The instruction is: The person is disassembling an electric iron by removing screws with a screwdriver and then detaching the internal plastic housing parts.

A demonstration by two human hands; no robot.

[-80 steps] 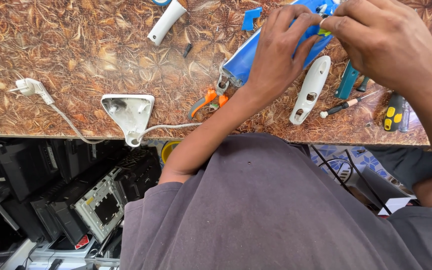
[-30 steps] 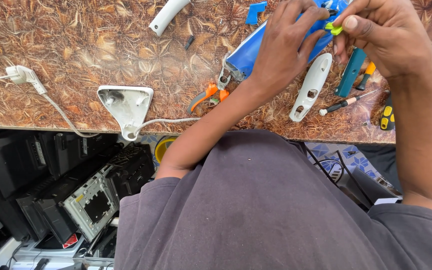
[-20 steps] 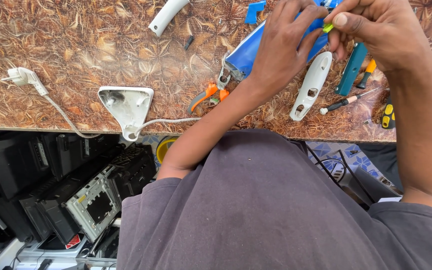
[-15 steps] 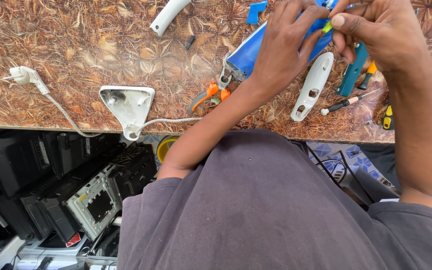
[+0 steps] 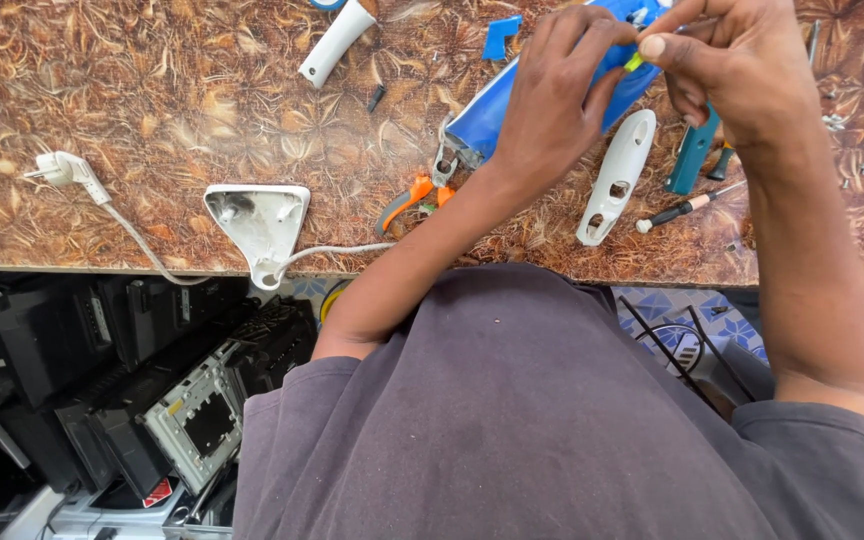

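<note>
gripped between thumb and fingertips of the right hand (image 5: 742, 70) is a small yellow-green tool handle (image 5: 634, 61), its tip hidden; the left hand (image 5: 557, 90) is clamped over the top of a blue plastic appliance body (image 5: 487, 115) lying tilted on the table.

left to right on the brown leaf-patterned table top (image 5: 132, 110): a white mains plug (image 5: 62, 170) near the left edge, its white cable (image 5: 142, 250) running to a white triangular plastic shell (image 5: 257, 220) lying open side up at the front edge. behind it, a white cylindrical handle piece (image 5: 337, 40) near the far edge. orange-handled pliers (image 5: 414, 195) lie just beside the lower end of the blue body, jaws toward it. a small blue plastic fragment (image 5: 502, 35) lies near the far edge. a white elongated plastic cover with oval holes (image 5: 617, 175) lies just right of the left forearm. a teal tool handle (image 5: 694, 155) sits partly under the right hand, and a slim screwdriver with a black grip (image 5: 682, 208) lies beside it. below the table edge, at left, dark electronic housings (image 5: 152, 390) are stacked.
</note>
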